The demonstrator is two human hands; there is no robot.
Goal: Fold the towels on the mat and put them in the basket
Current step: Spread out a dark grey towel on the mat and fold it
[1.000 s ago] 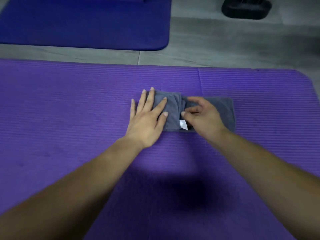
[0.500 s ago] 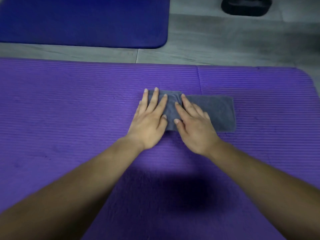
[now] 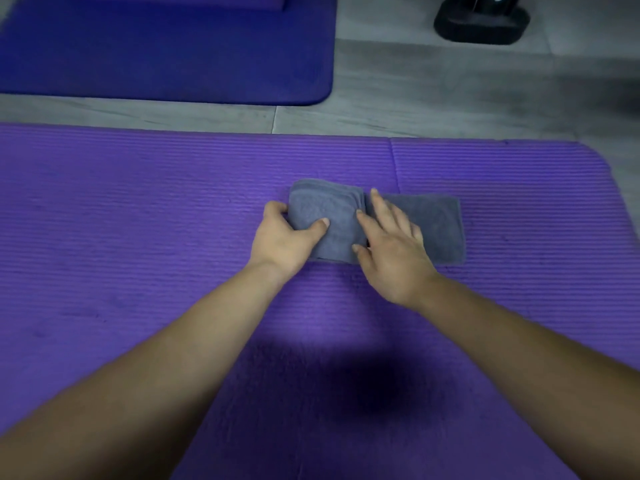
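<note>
A grey towel lies folded into a narrow strip on the purple mat. Its left end is doubled over into a thicker pad. My left hand grips that folded left end, thumb on top and fingers curled under its left edge. My right hand lies flat on the towel just right of the fold, fingers straight and pointing up-left. No basket is in view.
A dark blue mat lies beyond on the grey tiled floor. A black base of some object stands at the top right. The purple mat's rounded corner is at the right.
My left hand went from lying flat on the towel to gripping its left end, which now looks lifted and thicker. My right hand shifted slightly right and stays flat.
</note>
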